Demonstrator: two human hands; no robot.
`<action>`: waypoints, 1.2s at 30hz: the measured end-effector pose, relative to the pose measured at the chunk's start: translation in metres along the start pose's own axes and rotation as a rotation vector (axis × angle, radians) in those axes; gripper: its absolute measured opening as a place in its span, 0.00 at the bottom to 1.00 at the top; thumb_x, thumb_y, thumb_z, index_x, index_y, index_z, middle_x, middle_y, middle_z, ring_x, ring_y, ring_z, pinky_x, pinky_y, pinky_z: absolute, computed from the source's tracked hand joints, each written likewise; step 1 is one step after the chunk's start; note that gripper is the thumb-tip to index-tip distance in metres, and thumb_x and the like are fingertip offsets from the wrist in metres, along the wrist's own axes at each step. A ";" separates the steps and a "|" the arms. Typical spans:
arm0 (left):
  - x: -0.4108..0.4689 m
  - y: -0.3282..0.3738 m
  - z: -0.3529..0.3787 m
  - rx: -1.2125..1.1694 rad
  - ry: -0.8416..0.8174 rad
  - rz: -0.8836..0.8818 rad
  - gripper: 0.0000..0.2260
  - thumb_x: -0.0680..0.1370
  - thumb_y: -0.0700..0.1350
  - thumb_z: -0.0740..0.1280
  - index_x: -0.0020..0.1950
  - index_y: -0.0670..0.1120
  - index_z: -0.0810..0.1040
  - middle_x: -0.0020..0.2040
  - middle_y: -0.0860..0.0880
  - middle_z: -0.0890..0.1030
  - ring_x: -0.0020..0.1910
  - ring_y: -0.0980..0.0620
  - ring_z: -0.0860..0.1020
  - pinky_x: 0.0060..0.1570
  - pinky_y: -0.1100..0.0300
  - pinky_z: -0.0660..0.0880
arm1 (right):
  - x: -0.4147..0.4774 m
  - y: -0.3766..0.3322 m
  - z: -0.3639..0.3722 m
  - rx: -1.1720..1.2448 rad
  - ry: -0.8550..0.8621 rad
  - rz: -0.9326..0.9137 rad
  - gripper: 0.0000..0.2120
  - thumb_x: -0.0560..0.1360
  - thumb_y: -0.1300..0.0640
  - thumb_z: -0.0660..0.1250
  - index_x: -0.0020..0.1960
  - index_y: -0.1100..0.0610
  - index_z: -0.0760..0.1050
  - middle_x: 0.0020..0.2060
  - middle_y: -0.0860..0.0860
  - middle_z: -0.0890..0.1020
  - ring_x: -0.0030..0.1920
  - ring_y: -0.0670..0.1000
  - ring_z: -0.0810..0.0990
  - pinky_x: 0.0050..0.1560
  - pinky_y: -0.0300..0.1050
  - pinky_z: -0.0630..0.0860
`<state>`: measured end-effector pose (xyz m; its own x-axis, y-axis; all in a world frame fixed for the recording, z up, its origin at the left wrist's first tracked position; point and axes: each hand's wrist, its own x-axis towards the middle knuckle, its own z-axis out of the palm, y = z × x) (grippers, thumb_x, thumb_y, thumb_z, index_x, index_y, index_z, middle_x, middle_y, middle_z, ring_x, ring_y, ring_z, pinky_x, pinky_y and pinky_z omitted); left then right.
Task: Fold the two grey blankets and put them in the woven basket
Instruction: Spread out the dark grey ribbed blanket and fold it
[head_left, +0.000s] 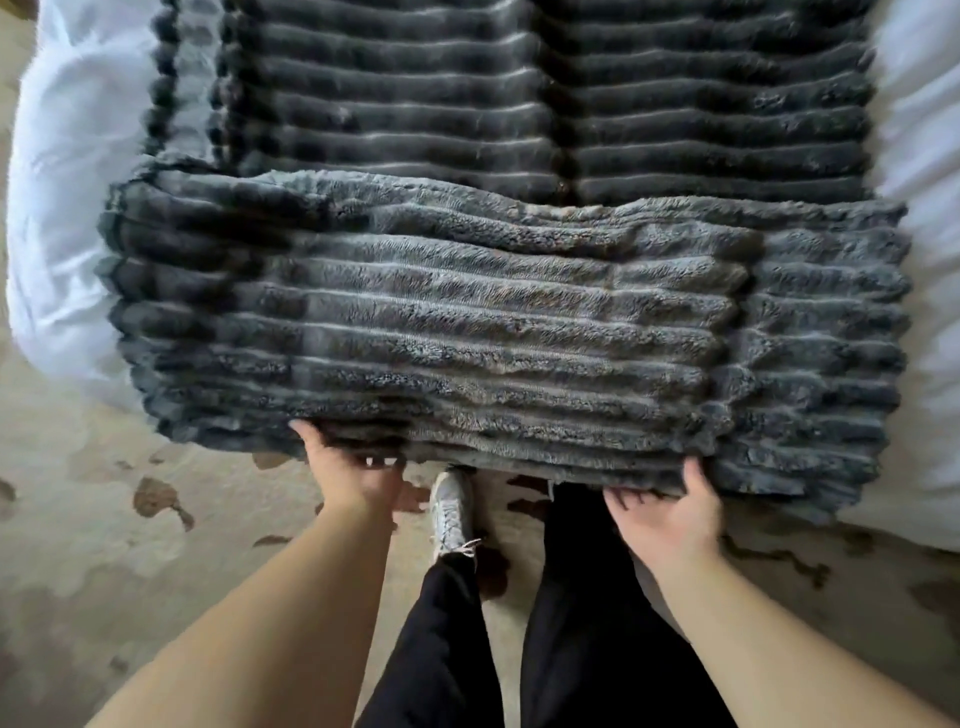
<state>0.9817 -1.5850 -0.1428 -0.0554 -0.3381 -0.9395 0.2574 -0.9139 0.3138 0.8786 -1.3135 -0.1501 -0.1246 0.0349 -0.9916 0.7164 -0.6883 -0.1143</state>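
A grey ribbed plush blanket (467, 322) lies across a white bed, and its near part is folded over in a thick layer. More grey ribbed fabric (519, 93) lies flat behind it; I cannot tell whether it is the same blanket or a second one. My left hand (353, 467) holds the near hanging edge, thumb on top and fingers tucked under. My right hand (670, 514) holds the same edge further right, thumb against the fabric and fingers beneath it. The woven basket is out of view.
The white bed (62, 208) shows on both sides of the blanket. Below it is a beige carpet with brown patches (130, 519). My legs in black trousers and a white shoe (452, 509) stand right at the bed's edge.
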 end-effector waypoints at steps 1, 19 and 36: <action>0.005 0.013 -0.002 -0.102 -0.073 -0.008 0.38 0.71 0.69 0.63 0.73 0.48 0.67 0.70 0.40 0.71 0.68 0.36 0.69 0.68 0.34 0.60 | -0.001 0.001 0.001 0.048 -0.010 -0.033 0.25 0.76 0.45 0.63 0.67 0.59 0.69 0.70 0.58 0.69 0.71 0.59 0.66 0.71 0.60 0.58; -0.153 0.168 -0.005 -0.088 -0.425 0.088 0.10 0.77 0.49 0.64 0.52 0.45 0.80 0.43 0.45 0.86 0.49 0.46 0.80 0.60 0.48 0.73 | -0.202 -0.019 0.007 0.187 -0.193 -0.584 0.15 0.77 0.53 0.62 0.62 0.47 0.76 0.61 0.50 0.80 0.62 0.55 0.77 0.65 0.55 0.70; -0.205 0.193 -0.086 -0.182 -0.467 0.074 0.11 0.80 0.50 0.60 0.49 0.46 0.79 0.41 0.46 0.84 0.45 0.47 0.80 0.56 0.48 0.73 | -0.253 0.023 -0.078 0.298 -0.231 -0.556 0.10 0.77 0.58 0.63 0.56 0.48 0.76 0.64 0.50 0.77 0.66 0.56 0.74 0.69 0.59 0.65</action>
<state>1.1253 -1.6725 0.0986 -0.4455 -0.5031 -0.7405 0.4383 -0.8438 0.3096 0.9801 -1.2816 0.0934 -0.5876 0.3090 -0.7478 0.2872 -0.7844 -0.5498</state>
